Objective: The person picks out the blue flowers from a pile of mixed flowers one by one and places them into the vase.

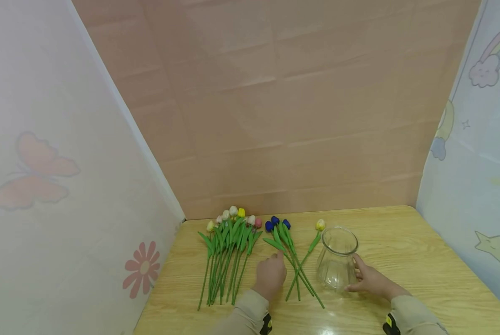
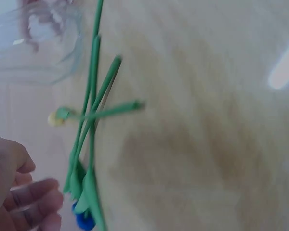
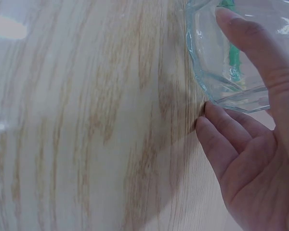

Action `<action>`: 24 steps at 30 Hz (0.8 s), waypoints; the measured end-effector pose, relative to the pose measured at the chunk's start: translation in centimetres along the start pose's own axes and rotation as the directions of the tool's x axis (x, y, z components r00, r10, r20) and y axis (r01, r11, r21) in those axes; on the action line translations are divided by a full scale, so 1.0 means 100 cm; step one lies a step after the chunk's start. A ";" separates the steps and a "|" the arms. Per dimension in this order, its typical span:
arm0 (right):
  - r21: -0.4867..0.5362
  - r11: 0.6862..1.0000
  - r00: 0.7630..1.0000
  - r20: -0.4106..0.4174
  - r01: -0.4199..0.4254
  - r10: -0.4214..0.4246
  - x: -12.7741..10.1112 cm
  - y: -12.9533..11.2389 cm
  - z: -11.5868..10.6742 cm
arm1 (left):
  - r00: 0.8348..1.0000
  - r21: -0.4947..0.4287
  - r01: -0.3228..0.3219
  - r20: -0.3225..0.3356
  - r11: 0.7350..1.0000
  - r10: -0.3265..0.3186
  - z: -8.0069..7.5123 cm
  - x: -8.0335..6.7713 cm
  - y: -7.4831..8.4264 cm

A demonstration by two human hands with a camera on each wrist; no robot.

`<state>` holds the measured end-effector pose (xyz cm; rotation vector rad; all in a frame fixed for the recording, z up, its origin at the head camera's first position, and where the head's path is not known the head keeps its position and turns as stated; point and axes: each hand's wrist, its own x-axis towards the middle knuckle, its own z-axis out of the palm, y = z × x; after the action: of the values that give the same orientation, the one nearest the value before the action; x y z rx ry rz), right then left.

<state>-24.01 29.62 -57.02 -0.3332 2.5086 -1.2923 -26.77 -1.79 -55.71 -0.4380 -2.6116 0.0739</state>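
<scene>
A clear glass vase (image 1: 335, 274) stands upright on the wooden table, its rim flaring at the top. My right hand (image 1: 372, 279) holds the vase's right side, the thumb (image 3: 255, 43) laid along the glass and the other fingers by its base. My left hand (image 1: 271, 274) hovers by several blue tulips (image 1: 275, 220), with its fingertips close to their leaves. In the left wrist view its fingers (image 2: 33, 195) are loosely bent, with nothing between them and the thumb. One pale yellow tulip (image 1: 320, 225) lies with its stem crossing the blue tulips' stems, left of the vase.
A larger row of tulips (image 1: 229, 242) in white, yellow and pink lies left of my left hand. Behind the table (image 1: 401, 242) rises a brown backdrop (image 1: 275, 116). Printed panels flank it, one with a butterfly (image 1: 36, 172), the other with a rainbow (image 1: 499, 46).
</scene>
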 end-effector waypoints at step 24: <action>0.030 0.999 1.000 0.012 0.022 -0.023 0.000 0.004 0.001 | 0.948 -0.447 0.178 0.318 0.877 -0.030 0.021 -0.013 0.034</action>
<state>-24.05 29.79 -57.36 -0.3628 2.4800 -1.3302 -25.73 1.03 -58.62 -0.4768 -2.9449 -0.5931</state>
